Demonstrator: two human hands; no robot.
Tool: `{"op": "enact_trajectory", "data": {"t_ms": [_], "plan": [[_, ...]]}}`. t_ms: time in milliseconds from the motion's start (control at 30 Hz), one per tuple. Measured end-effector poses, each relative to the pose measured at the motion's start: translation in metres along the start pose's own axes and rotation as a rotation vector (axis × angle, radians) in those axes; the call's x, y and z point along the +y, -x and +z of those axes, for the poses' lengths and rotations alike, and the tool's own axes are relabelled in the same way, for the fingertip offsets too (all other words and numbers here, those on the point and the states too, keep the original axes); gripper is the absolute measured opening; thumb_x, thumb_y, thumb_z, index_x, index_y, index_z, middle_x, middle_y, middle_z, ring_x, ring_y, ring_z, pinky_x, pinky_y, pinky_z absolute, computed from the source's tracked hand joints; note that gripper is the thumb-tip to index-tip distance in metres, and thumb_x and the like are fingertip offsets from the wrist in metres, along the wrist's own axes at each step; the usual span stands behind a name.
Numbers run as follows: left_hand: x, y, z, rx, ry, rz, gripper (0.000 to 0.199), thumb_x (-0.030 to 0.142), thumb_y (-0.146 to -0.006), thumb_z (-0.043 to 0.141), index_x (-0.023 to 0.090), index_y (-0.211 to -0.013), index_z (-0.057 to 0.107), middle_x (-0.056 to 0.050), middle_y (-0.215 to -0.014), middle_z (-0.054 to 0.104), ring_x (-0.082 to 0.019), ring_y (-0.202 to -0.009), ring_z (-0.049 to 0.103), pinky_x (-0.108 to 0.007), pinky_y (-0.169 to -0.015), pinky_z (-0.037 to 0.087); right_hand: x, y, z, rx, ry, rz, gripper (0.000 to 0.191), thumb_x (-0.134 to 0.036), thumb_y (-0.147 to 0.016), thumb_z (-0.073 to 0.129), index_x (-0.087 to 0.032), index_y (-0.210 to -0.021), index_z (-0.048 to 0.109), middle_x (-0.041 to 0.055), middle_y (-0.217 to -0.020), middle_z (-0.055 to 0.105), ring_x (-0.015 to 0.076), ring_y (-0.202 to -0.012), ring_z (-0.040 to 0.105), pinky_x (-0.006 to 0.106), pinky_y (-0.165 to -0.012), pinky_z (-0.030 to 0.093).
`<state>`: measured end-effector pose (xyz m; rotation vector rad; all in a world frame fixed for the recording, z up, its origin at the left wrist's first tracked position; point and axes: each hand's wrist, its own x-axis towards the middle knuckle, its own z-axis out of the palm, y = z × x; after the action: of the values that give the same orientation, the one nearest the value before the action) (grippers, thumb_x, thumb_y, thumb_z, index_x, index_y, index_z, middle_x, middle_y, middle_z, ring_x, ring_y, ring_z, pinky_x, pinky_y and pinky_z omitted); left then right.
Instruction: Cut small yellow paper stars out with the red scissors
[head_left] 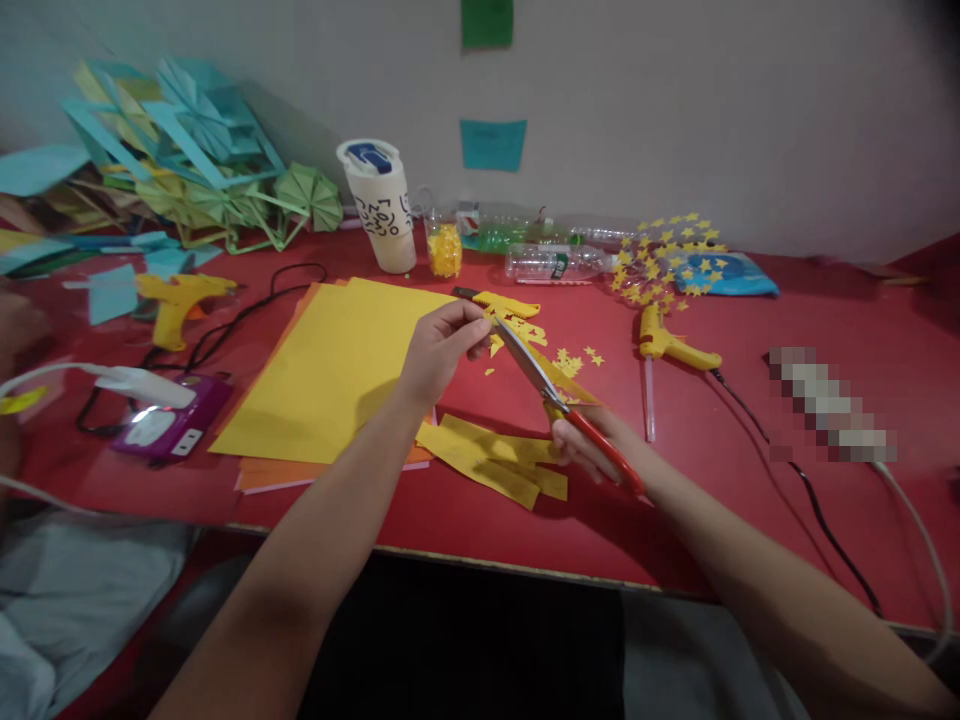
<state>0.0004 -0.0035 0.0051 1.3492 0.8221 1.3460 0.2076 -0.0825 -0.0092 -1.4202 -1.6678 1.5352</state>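
Observation:
My right hand (pixel 589 450) grips a pair of scissors (pixel 529 362) with red handles, the blades pointing up and left. The blade tips reach the fingers of my left hand (pixel 450 340), which are pinched together; what sits between them is too small to make out. Behind the blades runs a yellow paper strip (pixel 566 380). Small yellow paper stars (pixel 568 362) and cut scraps (pixel 529 332) lie just beyond the scissors. Under my left forearm is a stack of yellow paper sheets (pixel 330 370), with orange sheets below. More yellow strips (pixel 495 465) lie between my arms.
A yellow utility knife (pixel 510 304), a white tumbler (pixel 384 215), a cup of yellow pieces (pixel 445 250) and plastic bottles (pixel 555 263) stand behind. Glue guns (pixel 675 345) (pixel 180 300) with cords flank the work. A purple power strip (pixel 172 420) sits left, near another person's arm (pixel 19 340).

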Motion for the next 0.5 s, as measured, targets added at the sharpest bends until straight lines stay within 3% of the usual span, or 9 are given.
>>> {"op": "enact_trajectory", "data": {"t_ms": [167,500], "plan": [[0.000,0.000,0.000,0.000,0.014,-0.010,0.009,0.021,-0.071,0.060,0.016,-0.064,0.059,0.004,-0.053,0.054,-0.004,-0.048,0.048,-0.019,-0.048,0.040,0.001,0.000,0.000,-0.013,0.002,-0.010,0.048,-0.065,-0.076,0.054,-0.021,-0.059,0.044,-0.0032,-0.044,0.046,0.0050,-0.028,0.034,0.021,-0.028,0.024],[0.003,-0.001,-0.009,-0.042,-0.027,-0.067,0.010,0.022,-0.070,0.062,0.016,-0.062,0.059,0.002,-0.054,0.056,-0.005,-0.048,0.048,-0.019,-0.048,0.040,-0.008,0.001,0.000,0.002,0.049,0.002,0.048,-0.063,-0.074,0.057,-0.022,-0.055,0.042,-0.0047,-0.038,0.044,0.0057,-0.027,0.034,0.022,-0.029,0.029]]}}
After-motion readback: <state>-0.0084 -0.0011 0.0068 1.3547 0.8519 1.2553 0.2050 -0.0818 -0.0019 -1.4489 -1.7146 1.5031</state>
